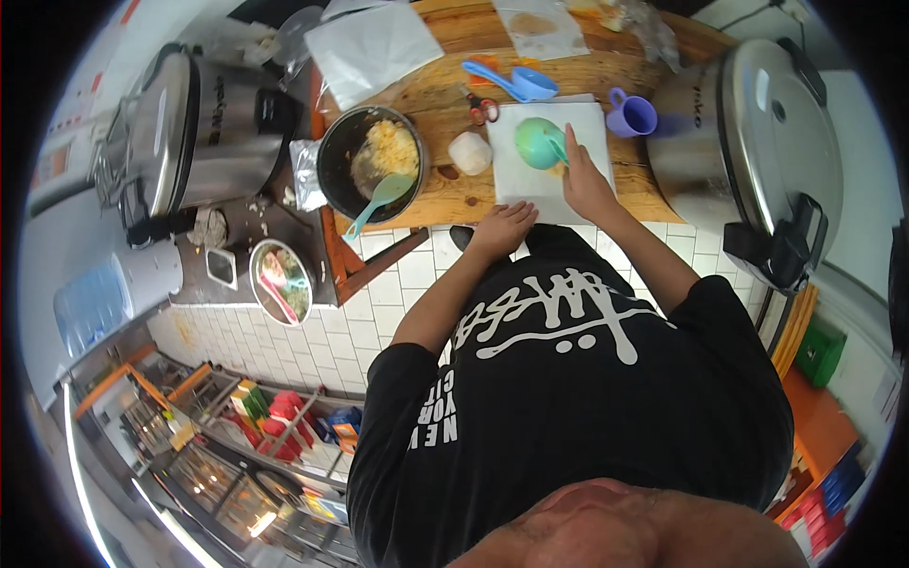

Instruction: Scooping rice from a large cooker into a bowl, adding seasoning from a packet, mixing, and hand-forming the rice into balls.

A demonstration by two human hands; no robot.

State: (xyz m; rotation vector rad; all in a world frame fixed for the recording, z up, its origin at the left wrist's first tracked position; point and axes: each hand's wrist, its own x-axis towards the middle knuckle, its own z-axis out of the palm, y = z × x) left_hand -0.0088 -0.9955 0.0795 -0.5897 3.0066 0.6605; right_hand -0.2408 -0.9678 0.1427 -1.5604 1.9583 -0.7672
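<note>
My right hand [586, 177] grips the handle of a green plastic ladle-like scoop [537, 143], whose bowl is turned bottom up on a stack of white paper sheets [513, 177]. A little yellowish food shows beside its rim. My left hand [503, 228] rests on the near left edge of the paper, with no object seen in it. To the left of the stack sit a whitish rounded lump [470, 153] and red-and-black scissors [483, 108]. Further left is a dark pot [330, 163] holding yellow rice-like food and a pale green spatula [390, 190].
Beyond the paper lies a blue scoop [534, 84]; a purple mug [631, 116] stands to its right. Large steel cookers flank the wooden table [440, 64], left [220, 135] and right [781, 142]. A bowl [307, 305] with spoons sits on the dark side counter.
</note>
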